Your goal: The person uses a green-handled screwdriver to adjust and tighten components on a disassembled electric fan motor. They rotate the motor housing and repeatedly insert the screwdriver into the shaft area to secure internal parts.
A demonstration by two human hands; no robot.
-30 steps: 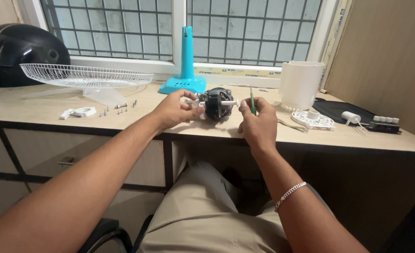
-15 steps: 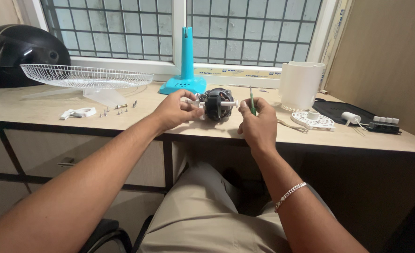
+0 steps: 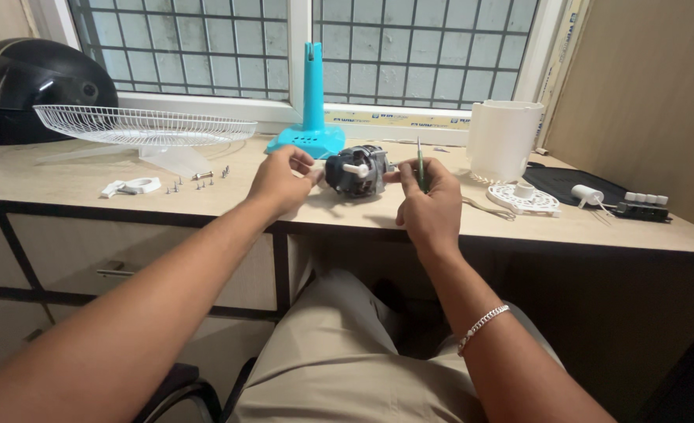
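Fan motor [image 3: 356,170] is placed on the wooden desk [image 3: 65,176], in front of the turquoise stand [image 3: 312,110] | left hand [image 3: 279,180] is closed lightly around the motor's left side | right hand [image 3: 429,205] is closed on a thin green screwdriver [image 3: 420,163], held upright, fingertips touching the motor's right side | small screws [image 3: 200,180] are seen near the white wire grille [image 3: 139,125]

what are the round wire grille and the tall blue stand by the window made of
Round white wire grille: looks like thin metal wire with a white coating, judging by the fine radial mesh. Tall blue stand: probably moulded plastic, going by its uniform colour and smooth, slightly glossy surface.
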